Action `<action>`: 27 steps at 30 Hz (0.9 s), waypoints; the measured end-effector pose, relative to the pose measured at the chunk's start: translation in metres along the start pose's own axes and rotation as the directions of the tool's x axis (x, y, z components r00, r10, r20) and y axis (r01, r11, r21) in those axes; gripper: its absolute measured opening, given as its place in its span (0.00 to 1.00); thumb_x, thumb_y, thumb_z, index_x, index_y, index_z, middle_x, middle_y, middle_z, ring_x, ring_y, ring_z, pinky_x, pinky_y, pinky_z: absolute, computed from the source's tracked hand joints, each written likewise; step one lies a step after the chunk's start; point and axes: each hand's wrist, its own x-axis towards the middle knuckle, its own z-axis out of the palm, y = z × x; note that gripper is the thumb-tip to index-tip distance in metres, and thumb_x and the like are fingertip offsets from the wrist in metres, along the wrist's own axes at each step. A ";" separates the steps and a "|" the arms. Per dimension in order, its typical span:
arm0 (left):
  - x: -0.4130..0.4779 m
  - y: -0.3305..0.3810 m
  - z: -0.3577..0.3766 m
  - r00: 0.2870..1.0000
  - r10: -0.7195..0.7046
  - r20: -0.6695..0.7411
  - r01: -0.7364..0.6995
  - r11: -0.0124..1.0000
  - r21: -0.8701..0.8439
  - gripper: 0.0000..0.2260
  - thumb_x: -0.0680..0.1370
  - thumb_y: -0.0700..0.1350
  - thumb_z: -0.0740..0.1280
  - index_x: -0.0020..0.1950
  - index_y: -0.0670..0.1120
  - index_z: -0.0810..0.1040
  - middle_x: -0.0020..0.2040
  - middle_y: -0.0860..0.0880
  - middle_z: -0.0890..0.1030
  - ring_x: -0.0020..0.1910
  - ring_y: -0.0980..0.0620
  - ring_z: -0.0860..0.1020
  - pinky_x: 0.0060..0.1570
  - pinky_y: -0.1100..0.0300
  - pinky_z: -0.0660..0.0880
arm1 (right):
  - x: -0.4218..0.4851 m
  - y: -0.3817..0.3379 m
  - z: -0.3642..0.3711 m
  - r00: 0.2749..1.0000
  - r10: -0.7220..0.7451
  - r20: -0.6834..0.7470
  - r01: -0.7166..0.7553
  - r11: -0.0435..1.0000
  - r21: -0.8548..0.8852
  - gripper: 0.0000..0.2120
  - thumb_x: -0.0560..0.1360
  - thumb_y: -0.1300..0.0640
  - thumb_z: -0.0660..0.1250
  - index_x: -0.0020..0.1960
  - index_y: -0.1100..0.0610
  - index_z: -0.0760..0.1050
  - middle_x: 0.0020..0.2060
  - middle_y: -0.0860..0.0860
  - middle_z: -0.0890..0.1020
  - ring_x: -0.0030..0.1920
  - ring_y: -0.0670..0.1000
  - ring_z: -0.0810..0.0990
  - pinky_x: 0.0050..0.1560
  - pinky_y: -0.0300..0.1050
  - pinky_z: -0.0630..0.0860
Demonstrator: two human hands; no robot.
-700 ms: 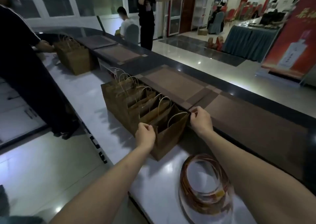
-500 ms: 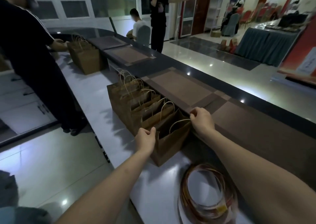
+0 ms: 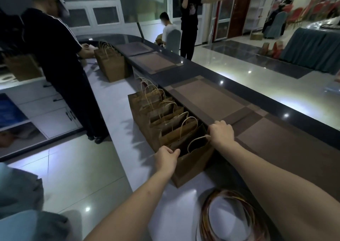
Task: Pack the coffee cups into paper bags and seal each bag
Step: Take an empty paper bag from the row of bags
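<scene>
Two corners of the nearest bag (image 3: 192, 167), standing open on the desk (image 3: 116, 100) at the row's end, are pinched: left grip (image 3: 166, 158) on one, right grip (image 3: 221, 134) opposite. Likely light, stiff-creased paper that tears; hold the rim, not cords.

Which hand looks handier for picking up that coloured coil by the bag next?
Probably the right hand: the coil lies just beside that forearm, on its side of the bag. The left hand grips the bag's opposite rim.
</scene>
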 end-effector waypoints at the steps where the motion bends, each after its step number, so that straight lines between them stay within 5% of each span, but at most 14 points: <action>1: -0.002 0.001 0.000 1.000 0.017 -0.003 -0.017 1.000 0.023 0.12 0.81 0.53 0.71 0.47 0.45 0.79 0.43 0.48 0.81 0.39 0.54 0.77 0.31 0.61 0.67 | 0.000 0.000 0.002 1.000 -0.001 0.007 0.002 1.000 -0.016 0.11 0.80 0.47 0.70 0.58 0.53 0.82 0.57 0.53 0.80 0.60 0.57 0.75 0.57 0.54 0.72; 9: -0.009 -0.003 -0.004 0.985 0.174 -0.010 -0.169 0.968 0.188 0.08 0.84 0.47 0.67 0.47 0.47 0.81 0.40 0.52 0.80 0.39 0.56 0.78 0.34 0.64 0.70 | -0.009 -0.005 0.005 1.000 0.021 -0.008 -0.021 1.000 0.002 0.07 0.79 0.53 0.70 0.56 0.52 0.82 0.55 0.52 0.81 0.58 0.57 0.76 0.56 0.54 0.73; 18: -0.020 -0.010 -0.042 0.961 0.274 -0.040 -0.265 0.951 0.160 0.09 0.85 0.44 0.65 0.47 0.47 0.81 0.39 0.52 0.80 0.39 0.55 0.79 0.36 0.62 0.74 | -0.044 -0.011 -0.021 0.986 0.132 -0.102 -0.110 0.975 0.195 0.05 0.82 0.51 0.68 0.54 0.51 0.81 0.51 0.50 0.82 0.53 0.54 0.79 0.59 0.55 0.75; 23: -0.031 -0.008 -0.075 0.946 0.322 -0.031 -0.315 0.940 0.132 0.09 0.85 0.45 0.65 0.48 0.46 0.81 0.40 0.51 0.80 0.38 0.57 0.78 0.32 0.65 0.68 | -0.086 -0.025 -0.043 0.959 0.268 -0.094 -0.223 0.916 0.334 0.05 0.82 0.51 0.67 0.50 0.50 0.79 0.40 0.49 0.81 0.39 0.50 0.81 0.45 0.53 0.84; 27: -0.043 -0.011 -0.099 0.931 0.365 -0.020 -0.361 0.927 0.101 0.09 0.85 0.45 0.65 0.48 0.46 0.82 0.41 0.51 0.81 0.38 0.56 0.79 0.34 0.63 0.73 | -0.129 -0.038 -0.059 0.934 0.346 -0.085 -0.291 0.878 0.380 0.05 0.83 0.51 0.66 0.52 0.51 0.78 0.41 0.49 0.81 0.40 0.51 0.81 0.44 0.54 0.84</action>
